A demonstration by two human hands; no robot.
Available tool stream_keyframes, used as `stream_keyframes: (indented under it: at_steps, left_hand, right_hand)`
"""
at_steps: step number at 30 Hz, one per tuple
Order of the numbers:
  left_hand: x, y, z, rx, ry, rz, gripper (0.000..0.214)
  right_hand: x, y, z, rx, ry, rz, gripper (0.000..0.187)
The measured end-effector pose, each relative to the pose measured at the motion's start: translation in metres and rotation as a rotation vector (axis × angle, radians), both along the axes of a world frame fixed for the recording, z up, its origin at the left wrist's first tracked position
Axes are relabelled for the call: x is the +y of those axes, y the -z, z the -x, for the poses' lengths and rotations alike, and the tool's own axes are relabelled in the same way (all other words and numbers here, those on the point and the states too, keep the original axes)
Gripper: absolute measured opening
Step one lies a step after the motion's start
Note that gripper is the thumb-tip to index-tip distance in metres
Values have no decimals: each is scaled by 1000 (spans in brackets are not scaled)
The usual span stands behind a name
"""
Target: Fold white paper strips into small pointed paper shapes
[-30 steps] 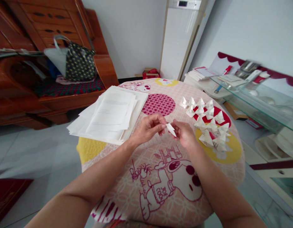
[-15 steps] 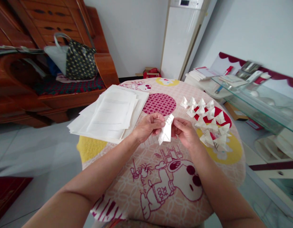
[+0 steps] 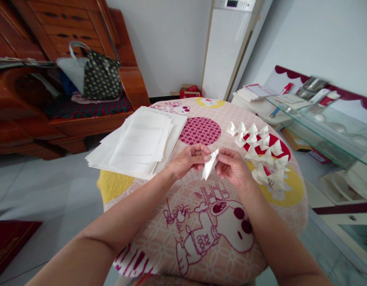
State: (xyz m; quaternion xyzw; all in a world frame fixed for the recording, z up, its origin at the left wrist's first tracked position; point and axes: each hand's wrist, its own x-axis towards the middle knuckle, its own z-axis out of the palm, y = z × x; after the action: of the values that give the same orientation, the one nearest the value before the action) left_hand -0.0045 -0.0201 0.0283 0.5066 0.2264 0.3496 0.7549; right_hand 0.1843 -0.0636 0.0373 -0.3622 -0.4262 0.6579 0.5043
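Observation:
Above the middle of the table, a small folded piece of white paper (image 3: 210, 165) is pinched between my two hands, its pointed end hanging downward. My left hand (image 3: 189, 160) grips its left side with thumb and fingers. On the other side, my right hand (image 3: 232, 165) is closed on its upper right edge. To the right of my right hand stand several pointed folded paper pieces (image 3: 264, 142) in loose rows. A stack of white paper sheets (image 3: 138, 137) lies to the left, beyond my left forearm.
A patterned cloth (image 3: 159, 238) with cartoon figures covers the round table. At right is a glass shelf (image 3: 329, 123) bearing metal tins and small items. A wooden bench (image 3: 136, 87) at back left holds a dark patterned bag (image 3: 101, 75). A white upright cabinet (image 3: 226, 47) stands behind.
The folded paper has turned and now looks narrower, with its lower end closed to a point. My right fingers have shifted onto its upper edge.

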Motion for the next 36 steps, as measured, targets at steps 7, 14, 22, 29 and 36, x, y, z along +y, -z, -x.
stream_keyframes:
  at_steps: [7,14,22,29,36]
  left_hand:
    - [-4,-4,-3,49,-95,-246,44]
    - [-9,-5,-3,131,-178,-362,43]
    - [-10,-5,-5,129,-165,-377,41]
    - [-12,-5,-4,151,-183,-368,29]
    - [-16,-6,-5,272,-256,-470,19]
  right_hand:
    - [-1,-1,1,-19,33,9,22]
    - [-2,-1,3,-28,38,2,23]
    - [-2,2,2,-21,16,12,23]
    - [2,11,-1,15,3,6,21]
    - [0,10,6,-65,32,-27,29]
